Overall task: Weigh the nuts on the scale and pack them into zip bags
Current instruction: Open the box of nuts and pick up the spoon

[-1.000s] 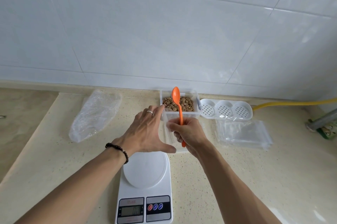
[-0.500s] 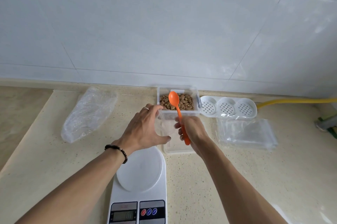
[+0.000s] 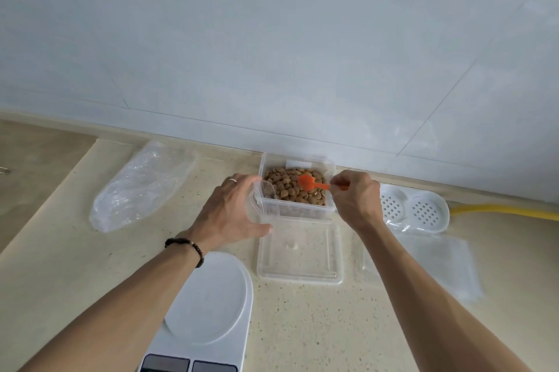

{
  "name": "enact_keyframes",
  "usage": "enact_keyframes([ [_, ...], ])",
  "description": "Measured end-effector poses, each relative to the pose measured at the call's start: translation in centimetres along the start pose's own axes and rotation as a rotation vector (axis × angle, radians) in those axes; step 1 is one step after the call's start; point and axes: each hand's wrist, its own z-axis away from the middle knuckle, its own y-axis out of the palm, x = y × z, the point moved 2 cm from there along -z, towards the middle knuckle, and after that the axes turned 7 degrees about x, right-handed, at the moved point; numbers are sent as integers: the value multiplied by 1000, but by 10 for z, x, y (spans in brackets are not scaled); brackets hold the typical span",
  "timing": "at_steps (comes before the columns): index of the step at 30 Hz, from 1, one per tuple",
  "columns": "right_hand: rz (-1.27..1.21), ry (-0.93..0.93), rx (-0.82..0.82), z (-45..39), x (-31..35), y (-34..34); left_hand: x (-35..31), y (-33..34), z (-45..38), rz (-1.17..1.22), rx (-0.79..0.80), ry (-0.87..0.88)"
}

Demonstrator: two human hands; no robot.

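Wall [image 3: 272, 39]: pale tiles, standing behind everything.
Worktop [image 3: 302, 326]: beige speckled stone carrying all the things.
Scale [image 3: 208, 305]: white, at the near edge, round platter bare; its display panel is cut off by the frame.
Crumpled plastic bag [image 3: 139, 187]: clear, lying far left, well apart from the scale.
Zip bags [image 3: 423, 262]: a flat clear stack on the right, just in front of the white perforated tray [image 3: 414, 211].
Lid [image 3: 299, 250]: clear, flat on the worktop, right in front of the box.
Box of nuts [image 3: 298, 187]: clear container against the wall, filled with brown nuts.
Yellow hose [image 3: 508, 210]: runs along the wall at far right.
Left hand [image 3: 230, 211]: fingers curled round a small clear cup [image 3: 257, 200], held tilted beside the box's left wall.
Right hand [image 3: 357, 199]: pinching the handle of the orange spoon [image 3: 310, 184], whose bowl lies over the nuts.
Bracelet [image 3: 186, 246]: dark beads on the left wrist.
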Motion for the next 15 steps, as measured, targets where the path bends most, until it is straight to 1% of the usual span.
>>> enact_keyframes([
  [3,-24,21,109,-4,-5,9,0,3,-3,-18,42,-32],
  [6,-161,119,142,-3,-9,21,3,2,-6,-18,44,-56],
  [11,-521,326,84,2,-18,29,5,-8,-11,-23,-1,-19],
  [15,-693,398,38,13,-17,28,11,-15,-21,-30,27,16],
])
